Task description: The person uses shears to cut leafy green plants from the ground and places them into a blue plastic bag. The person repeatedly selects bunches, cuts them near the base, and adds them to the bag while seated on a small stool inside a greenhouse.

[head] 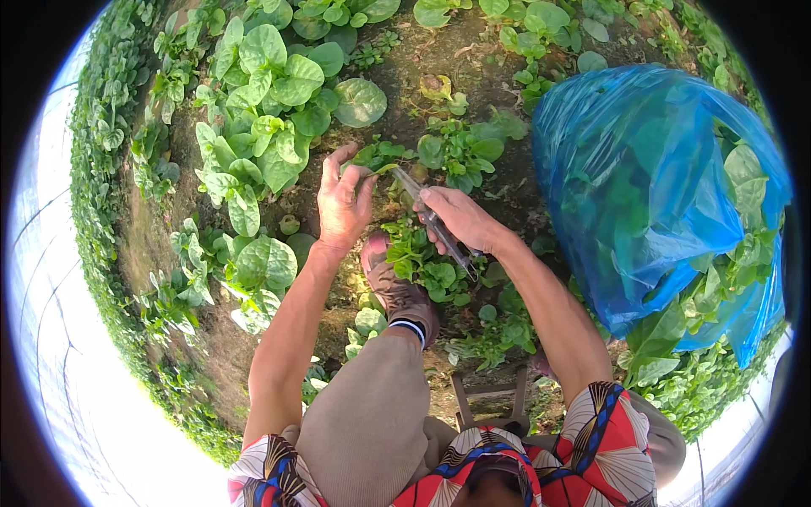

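Note:
My left hand (345, 199) is raised over the soil, its thumb and forefinger pinching a small green leaf or stem (385, 169). From the right, my right hand (461, 218) grips a pair of dark-handled pruning shears (437, 227). Their metal blades point up and left, and the tip meets the pinched leaf or stem. The gap between the blades is too small to judge. Low leafy plants (459, 149) grow just beyond the shears. A broad-leaved bushy plant (272, 108), resembling Malabar spinach, stands left of my left hand.
A blue plastic bag (633, 190) stuffed with green leaves stands at the right, leaves spilling from its side. My shoe (396, 279) rests among small plants (437, 269). Beneath me is a low stool frame (491, 391). Dense plant rows (104, 158) run along the left.

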A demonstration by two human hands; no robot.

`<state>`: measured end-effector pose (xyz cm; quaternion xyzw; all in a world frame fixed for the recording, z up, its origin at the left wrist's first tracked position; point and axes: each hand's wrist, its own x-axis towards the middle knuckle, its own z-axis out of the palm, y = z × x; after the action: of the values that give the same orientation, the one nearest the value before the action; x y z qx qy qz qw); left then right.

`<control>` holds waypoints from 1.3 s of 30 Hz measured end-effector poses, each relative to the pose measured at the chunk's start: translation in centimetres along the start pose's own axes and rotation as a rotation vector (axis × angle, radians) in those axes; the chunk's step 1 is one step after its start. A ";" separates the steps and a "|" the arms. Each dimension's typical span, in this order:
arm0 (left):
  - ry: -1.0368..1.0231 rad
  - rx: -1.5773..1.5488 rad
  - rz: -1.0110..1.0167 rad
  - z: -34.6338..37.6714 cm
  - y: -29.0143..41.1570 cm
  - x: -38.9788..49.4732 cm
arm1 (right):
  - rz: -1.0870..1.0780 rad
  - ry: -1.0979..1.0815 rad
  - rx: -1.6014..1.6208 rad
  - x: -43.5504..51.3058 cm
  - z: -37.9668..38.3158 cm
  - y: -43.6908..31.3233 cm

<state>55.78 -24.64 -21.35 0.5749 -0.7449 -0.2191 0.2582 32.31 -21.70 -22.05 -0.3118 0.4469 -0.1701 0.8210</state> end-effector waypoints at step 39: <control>-0.403 0.523 0.552 -11.3 -6.3 11.6 | -0.022 -0.140 -0.283 10.7 1.3 -11.6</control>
<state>65.30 -37.75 -15.06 0.3461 -0.9367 -0.0536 0.0020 39.18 -35.87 -20.49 -0.4405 0.4048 -0.0922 0.7960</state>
